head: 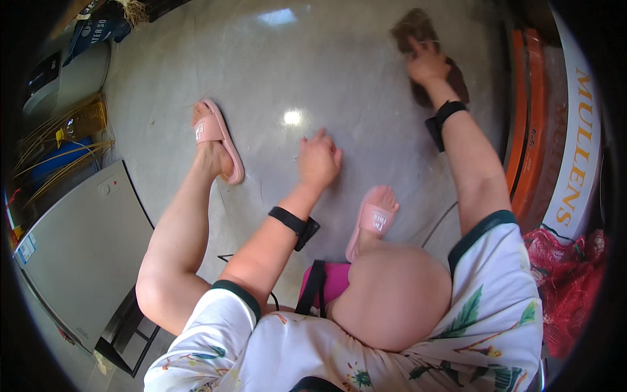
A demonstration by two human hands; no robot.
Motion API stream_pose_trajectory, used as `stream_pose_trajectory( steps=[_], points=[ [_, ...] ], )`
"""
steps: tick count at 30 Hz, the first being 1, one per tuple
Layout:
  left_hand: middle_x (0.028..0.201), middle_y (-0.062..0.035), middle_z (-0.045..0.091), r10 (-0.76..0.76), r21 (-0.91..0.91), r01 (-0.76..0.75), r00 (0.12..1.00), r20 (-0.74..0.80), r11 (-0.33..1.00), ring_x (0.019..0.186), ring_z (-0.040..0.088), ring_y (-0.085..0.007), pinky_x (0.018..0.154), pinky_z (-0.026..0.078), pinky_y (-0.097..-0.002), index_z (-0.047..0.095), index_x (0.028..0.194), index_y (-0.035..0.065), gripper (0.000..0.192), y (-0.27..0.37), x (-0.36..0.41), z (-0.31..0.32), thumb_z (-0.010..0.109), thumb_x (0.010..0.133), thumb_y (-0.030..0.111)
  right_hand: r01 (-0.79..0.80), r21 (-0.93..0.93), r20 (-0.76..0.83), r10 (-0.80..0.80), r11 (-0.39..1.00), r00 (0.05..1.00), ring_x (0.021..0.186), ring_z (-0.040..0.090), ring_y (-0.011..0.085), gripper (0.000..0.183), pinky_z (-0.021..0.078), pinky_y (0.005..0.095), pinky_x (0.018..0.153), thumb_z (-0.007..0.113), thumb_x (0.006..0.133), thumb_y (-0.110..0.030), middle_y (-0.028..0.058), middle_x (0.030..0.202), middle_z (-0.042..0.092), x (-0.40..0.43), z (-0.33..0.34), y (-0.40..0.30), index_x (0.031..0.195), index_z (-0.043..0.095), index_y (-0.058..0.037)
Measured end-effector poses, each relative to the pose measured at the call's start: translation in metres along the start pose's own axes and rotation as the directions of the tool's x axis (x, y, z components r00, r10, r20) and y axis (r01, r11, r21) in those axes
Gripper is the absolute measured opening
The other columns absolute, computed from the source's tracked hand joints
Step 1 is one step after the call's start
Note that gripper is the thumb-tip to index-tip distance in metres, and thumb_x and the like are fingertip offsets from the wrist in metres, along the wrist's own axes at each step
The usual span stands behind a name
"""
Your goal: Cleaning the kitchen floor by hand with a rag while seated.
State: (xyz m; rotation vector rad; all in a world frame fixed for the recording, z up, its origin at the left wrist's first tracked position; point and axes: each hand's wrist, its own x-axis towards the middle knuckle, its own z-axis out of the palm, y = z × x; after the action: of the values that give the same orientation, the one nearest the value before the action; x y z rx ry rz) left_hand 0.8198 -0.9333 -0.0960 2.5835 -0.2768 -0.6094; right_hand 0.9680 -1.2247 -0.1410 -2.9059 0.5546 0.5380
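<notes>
My right hand [427,63] reaches far forward over a blurred brown object [415,27], possibly footwear. A darker brown part [458,83] shows beside my wrist; I cannot tell whether both belong to one piece. The fingers overlap the brown surface, but blur hides whether they grip it. My left hand [319,159] hovers above or near the grey floor [274,73], loosely bent, with nothing visible in it. Its fingertips are partly hidden. Both wrists wear black bands.
Pink slides are on my left foot [218,142] and right foot [374,215]. A grey appliance [93,255] with a dial stands at left. Orange panels [521,122] and a lettered white panel [570,122] line the right side, above red mesh bags [568,289].
</notes>
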Motion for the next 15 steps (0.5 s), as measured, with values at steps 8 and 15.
stream_pose_trajectory(
  steps=[8,15],
  points=[
    [0.145,-0.0316,0.031,-0.237,-0.163,0.218,0.965,-0.112,0.962,0.123,0.045,-0.0469,0.103,0.041,-0.0444,0.046,0.133,0.0052,0.057,-0.019,-0.004,-0.016,0.063,0.079,0.006,0.704,0.259,0.106,-0.744,0.661,0.66,0.118,0.045,0.0328,0.042,0.0385,0.0605,0.093,0.055,0.083,-0.013,0.0042,0.144,0.043,-0.227,0.092,-0.068,0.12,0.064,-0.0295],
    [0.147,-0.0306,0.028,0.035,0.025,-0.035,0.999,0.019,0.999,0.128,0.042,-0.0441,0.103,0.04,-0.0475,0.041,0.138,0.0079,0.067,0.001,0.003,-0.011,0.066,0.077,0.008,0.272,0.601,-0.218,-0.173,0.752,0.961,0.111,0.05,0.04,0.059,0.0423,0.0467,0.097,0.055,0.076,-0.003,0.018,0.13,0.051,-0.271,0.008,0.043,0.132,0.055,-0.0216]
  ],
)
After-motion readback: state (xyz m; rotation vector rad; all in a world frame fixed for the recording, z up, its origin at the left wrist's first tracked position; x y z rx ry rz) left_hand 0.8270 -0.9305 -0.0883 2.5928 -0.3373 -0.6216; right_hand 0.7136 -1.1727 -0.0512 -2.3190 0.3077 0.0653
